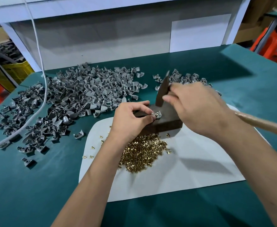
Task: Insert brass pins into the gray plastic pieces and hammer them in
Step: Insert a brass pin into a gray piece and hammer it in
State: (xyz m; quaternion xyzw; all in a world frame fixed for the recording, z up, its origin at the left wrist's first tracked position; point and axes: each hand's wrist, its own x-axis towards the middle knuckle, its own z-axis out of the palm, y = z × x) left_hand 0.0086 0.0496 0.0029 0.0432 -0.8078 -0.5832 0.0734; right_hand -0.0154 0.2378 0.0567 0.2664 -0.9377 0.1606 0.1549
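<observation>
We pinch the gray plastic piece between thumb and fingertips of the left hand, which steadies it on the dark block so the pin meets a firm anvil. The right hand grasps the hammer close to its head, probably for short, controlled taps; its head hangs just above the piece. Brass pins lie heaped on the white sheet near the wrists, within easy reach. Unworked gray pieces spread to the left.
</observation>
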